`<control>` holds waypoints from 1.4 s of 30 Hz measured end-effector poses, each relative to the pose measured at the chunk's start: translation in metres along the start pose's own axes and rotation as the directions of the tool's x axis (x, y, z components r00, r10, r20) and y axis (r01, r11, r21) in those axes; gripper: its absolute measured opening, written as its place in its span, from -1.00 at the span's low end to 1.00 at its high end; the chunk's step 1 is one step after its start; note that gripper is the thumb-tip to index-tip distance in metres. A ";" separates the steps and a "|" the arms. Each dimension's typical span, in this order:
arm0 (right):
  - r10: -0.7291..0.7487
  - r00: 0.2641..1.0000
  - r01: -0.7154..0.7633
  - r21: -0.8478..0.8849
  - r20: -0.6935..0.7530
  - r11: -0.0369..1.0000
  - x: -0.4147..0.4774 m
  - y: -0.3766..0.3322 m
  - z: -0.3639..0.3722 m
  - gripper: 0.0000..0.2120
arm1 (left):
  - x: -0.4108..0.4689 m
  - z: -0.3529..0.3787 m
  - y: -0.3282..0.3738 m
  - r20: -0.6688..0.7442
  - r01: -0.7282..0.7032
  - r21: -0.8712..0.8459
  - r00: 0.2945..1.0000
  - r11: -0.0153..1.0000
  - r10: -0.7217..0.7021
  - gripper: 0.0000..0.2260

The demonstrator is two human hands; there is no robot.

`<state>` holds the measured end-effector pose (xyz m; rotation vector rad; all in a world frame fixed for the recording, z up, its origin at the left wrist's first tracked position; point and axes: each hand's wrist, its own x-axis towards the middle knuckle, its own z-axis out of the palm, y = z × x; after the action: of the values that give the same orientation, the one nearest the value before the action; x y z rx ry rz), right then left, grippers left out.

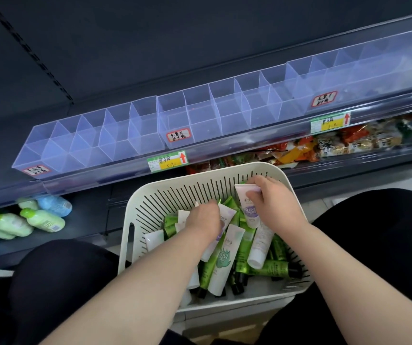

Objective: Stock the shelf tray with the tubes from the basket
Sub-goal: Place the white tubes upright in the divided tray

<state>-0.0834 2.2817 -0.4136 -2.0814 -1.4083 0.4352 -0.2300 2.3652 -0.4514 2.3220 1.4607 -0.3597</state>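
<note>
At the far left, green and blue bottles (25,221) were seen lying on the lower shelf, under the front lip of the shelf above. Above them ran the clear shelf tray (95,135), a long row of divided compartments, and every compartment in view was empty; hand-written labels (178,135) were stuck to its front wall.

Below, between the person's knees, the white slotted basket (137,202) was held, with a loose heap of green and white tubes (224,260) piled in it. The left hand (206,217) was laid palm-down on the heap, its fingers curled among the tubes; whether anything had been closed on could not be told, since the fingertips were hidden. To the right, the right hand (273,202) was closed around a white tube with a purple print (251,210), pinched near its flat crimped end and raised slightly above the pile. Further right, packets of snacks (324,145) were visible on the shelf under the tray.

The step in hand was judged to be the picking stage, with stocking not yet begun. For the next move, the gripped tube would need to be lifted clear of the basket rim, carried up to a compartment and lowered in upright, so that the thin dividers were not knocked.
</note>
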 end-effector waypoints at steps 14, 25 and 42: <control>-0.007 1.000 0.007 0.029 -0.015 1.000 -0.004 0.003 0.003 -0.85 | -0.006 0.005 0.002 -0.053 0.048 -0.131 0.997 0.990 -0.055 -0.82; -0.286 0.958 0.281 -0.171 -0.003 0.944 -0.025 -0.025 -0.012 -0.81 | -0.053 -0.021 -0.042 -0.341 -0.221 -0.574 0.940 0.788 0.015 -0.89; -0.508 0.837 0.472 -0.202 -0.203 0.858 0.073 -0.210 -0.058 -0.79 | -0.107 -0.214 -0.112 -0.763 -0.397 -0.506 0.621 0.766 -0.182 -0.74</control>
<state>-0.1754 2.3900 -0.2328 -1.7049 -1.7790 -0.1430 -0.3732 2.4168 -0.2361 1.9781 1.3940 1.2044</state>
